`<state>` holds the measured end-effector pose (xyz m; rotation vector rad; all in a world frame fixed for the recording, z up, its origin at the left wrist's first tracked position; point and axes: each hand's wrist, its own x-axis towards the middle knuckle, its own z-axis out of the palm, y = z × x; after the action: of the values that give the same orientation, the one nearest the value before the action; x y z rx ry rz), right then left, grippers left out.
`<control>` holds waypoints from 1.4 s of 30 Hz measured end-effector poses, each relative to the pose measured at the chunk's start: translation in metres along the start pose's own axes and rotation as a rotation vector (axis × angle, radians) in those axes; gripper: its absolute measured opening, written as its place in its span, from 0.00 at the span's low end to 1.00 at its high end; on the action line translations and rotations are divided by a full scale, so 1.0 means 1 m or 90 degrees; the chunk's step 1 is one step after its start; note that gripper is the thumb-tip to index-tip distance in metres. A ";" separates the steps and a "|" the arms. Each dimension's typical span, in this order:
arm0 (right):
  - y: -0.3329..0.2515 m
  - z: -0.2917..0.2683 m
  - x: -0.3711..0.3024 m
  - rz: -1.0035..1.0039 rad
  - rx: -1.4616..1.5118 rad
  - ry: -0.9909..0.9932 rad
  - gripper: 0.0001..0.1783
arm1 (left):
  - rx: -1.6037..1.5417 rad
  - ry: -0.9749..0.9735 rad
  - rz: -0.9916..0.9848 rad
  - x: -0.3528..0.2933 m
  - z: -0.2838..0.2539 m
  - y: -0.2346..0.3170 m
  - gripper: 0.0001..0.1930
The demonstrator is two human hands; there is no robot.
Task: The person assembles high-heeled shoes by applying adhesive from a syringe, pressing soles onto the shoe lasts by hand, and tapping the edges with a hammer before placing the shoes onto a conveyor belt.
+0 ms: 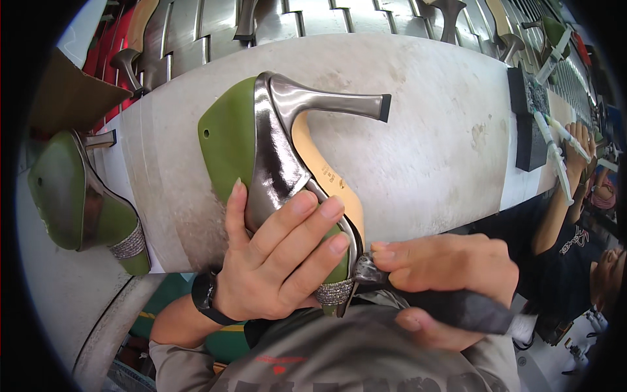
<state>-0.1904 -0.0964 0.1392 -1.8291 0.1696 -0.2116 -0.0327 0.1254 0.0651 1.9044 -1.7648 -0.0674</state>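
One green-and-metallic high heel (pixel 277 157) in the head view, tipped on its side over the pale table (pixel 444 144), toe past the near edge. Left hand (pixel 281 261) has its grip clamped on it; right hand (pixel 450 271) has its grip wrapped round a dark-handled tool (pixel 467 312), tip right at the shoe's edge.

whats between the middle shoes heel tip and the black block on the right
In the head view, only the pale, stained work surface lies between the heel tip and the black block.
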 end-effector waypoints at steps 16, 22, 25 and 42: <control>0.010 0.009 0.070 0.225 0.127 0.053 0.17 | -0.040 -0.031 0.024 0.006 -0.015 -0.005 0.42; 0.007 0.001 0.042 -0.057 0.145 0.236 0.19 | 0.007 -0.041 -0.044 0.035 -0.045 -0.050 0.70; -0.012 -0.009 0.053 0.182 0.187 0.196 0.17 | -0.043 -0.017 -0.067 0.041 -0.031 -0.059 0.72; 0.025 0.039 0.081 0.026 0.292 0.367 0.14 | 0.011 0.023 -0.065 0.034 -0.016 -0.072 0.55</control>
<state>-0.1025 -0.0850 0.1097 -1.2701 0.5155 -0.6902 0.0439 0.0987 0.0604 1.9951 -1.6495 -0.0553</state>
